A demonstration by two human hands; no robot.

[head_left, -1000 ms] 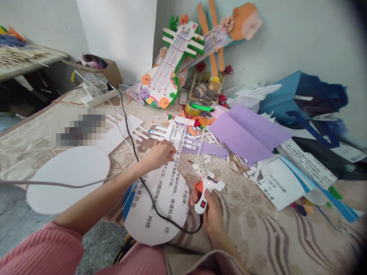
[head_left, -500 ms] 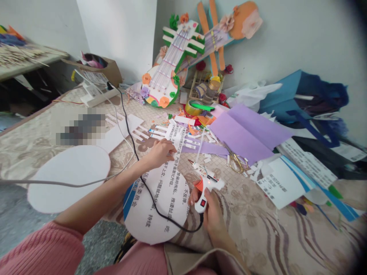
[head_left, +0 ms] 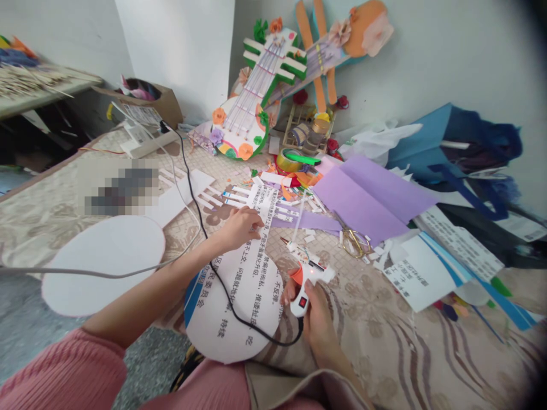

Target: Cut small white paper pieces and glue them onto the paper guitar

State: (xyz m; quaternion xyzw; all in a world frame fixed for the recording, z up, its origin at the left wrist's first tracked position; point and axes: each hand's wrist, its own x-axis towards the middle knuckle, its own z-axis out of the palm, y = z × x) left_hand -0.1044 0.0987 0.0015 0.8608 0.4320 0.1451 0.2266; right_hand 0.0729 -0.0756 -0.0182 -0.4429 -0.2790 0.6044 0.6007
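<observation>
My right hand (head_left: 318,316) is wrapped round the grip of a white hot glue gun (head_left: 304,290) with an orange trigger and a red switch. Its nozzle points up and left, and a glue stick end shows at the back. Below my left hand (head_left: 243,226) lies a lute-shaped board (head_left: 235,313) printed with Chinese characters. My left fingers are bent and closed across its neck; their tips are partly hidden. White strips (head_left: 239,195) stick out on both sides of the neck's top. The gun's black cord (head_left: 226,299) crosses the board.
A second white lute-shaped board (head_left: 102,267) lies left, under a grey cable (head_left: 85,274). Decorated lute models (head_left: 252,97) lean on the wall. Gold-handled scissors (head_left: 355,242), purple sheets (head_left: 363,196), tape (head_left: 288,160) and paper scraps lie right. A power strip (head_left: 147,142) stands back left.
Hardly anything differs. Both hands, the glue gun and the board keep their places; the view has shifted very slightly.
</observation>
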